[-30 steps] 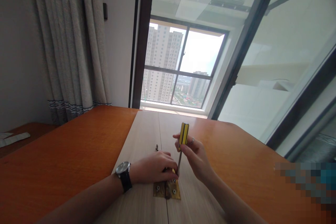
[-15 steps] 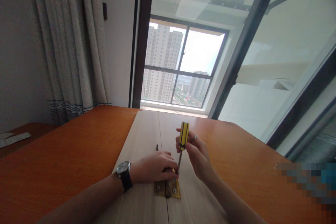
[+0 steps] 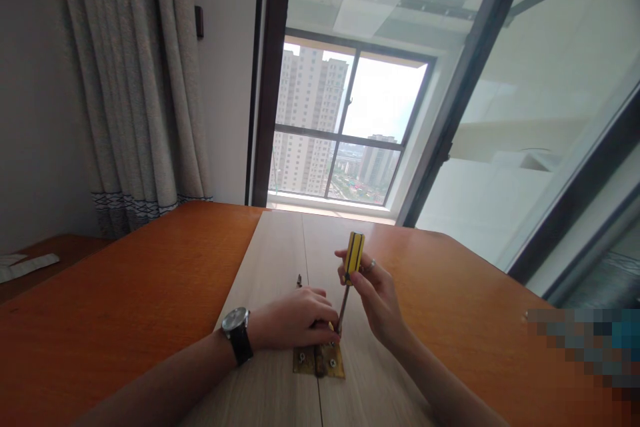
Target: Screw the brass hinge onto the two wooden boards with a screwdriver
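Note:
My right hand [image 3: 377, 293] grips a screwdriver [image 3: 355, 259] by its yellow and black handle. The shaft slants down to the left, its tip close to a brass-coloured hinge [image 3: 320, 368]. Beside that tip, my left hand [image 3: 303, 320] lies low over the hinge's far part, thumb and fingers closed together. What they pinch, if anything, is hidden. Screws show in the near holes of the hinge, which lies across the seam between two pale wooden boards [image 3: 260, 267]. A small metal piece, perhaps a screw [image 3: 299, 280], is behind my left hand.
The boards lie on an orange-brown table [image 3: 150, 280]. Behind the table are a window [image 3: 350, 133] and dark-framed glass panels. A grey curtain [image 3: 135, 80] hangs at the left, above some white strips [image 3: 30, 265]. The lower right corner is pixelated.
The screwdriver's handle has tipped slightly to the right, and the fingers of my right hand have shifted around it. My left hand stays in place at the hinge.

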`<state>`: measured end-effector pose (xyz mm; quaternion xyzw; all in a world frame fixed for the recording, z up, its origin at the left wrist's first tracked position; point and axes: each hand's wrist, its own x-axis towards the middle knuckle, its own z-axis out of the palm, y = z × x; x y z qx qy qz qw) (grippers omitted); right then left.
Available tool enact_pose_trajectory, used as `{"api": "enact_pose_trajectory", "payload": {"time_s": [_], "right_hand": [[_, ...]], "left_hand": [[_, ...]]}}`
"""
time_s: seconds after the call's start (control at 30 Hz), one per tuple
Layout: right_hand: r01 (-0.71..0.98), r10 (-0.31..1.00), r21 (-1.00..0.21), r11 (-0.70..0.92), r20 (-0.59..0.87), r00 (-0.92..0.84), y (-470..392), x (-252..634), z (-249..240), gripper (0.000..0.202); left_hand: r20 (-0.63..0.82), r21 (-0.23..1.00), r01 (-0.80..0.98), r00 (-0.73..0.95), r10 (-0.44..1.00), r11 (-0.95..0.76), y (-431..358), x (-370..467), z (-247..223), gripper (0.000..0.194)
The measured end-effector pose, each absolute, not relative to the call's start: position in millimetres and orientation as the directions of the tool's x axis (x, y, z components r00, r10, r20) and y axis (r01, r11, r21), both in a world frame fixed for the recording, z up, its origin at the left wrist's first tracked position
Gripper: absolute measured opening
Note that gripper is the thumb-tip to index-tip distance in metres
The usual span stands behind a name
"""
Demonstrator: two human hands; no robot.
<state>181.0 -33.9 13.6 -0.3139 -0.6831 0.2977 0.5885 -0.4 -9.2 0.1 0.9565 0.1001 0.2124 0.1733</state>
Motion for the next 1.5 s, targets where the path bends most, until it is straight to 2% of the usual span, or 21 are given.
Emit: {"api": "enact_pose_trajectory", "payload": {"time_s": [0.37,0.67,0.87,1.1,1.27,1.5], "right_hand": [[0.011,0.795,-0.801,0.598,0.592,-0.131,-38.1,176.7,17.2,0.031],[-0.043,0.790,-0.804,0.594,0.592,-0.158,-40.6,176.9,18.8,0.050],[-0.040,0.777,-0.794,0.606,0.602,-0.185,-41.0,177.0,16.8,0.043],[0.037,0.747,-0.758,0.651,0.632,-0.206,-43.9,175.7,18.1,0.039],[0.197,0.746,-0.720,0.665,0.646,-0.159,-42.4,178.9,16.8,0.026],[0.275,0.732,-0.679,0.680,0.653,-0.197,-41.3,180.1,15.4,0.037]], "left_hand": [[0.373,0.371,0.125,0.888,0.271,-0.920,-9.8,-1.0,0.1,0.023],[0.366,0.399,0.136,0.883,0.293,-0.907,-10.5,0.0,0.7,0.022],[0.368,0.402,0.128,0.884,0.288,-0.907,-12.0,-0.2,3.9,0.021],[0.374,0.393,0.136,0.880,0.293,-0.909,-11.0,-0.4,0.9,0.019],[0.376,0.400,0.126,0.881,0.288,-0.908,-9.7,-0.5,-1.3,0.017],[0.375,0.404,0.114,0.884,0.278,-0.908,-8.7,-0.3,-2.7,0.020]]}}
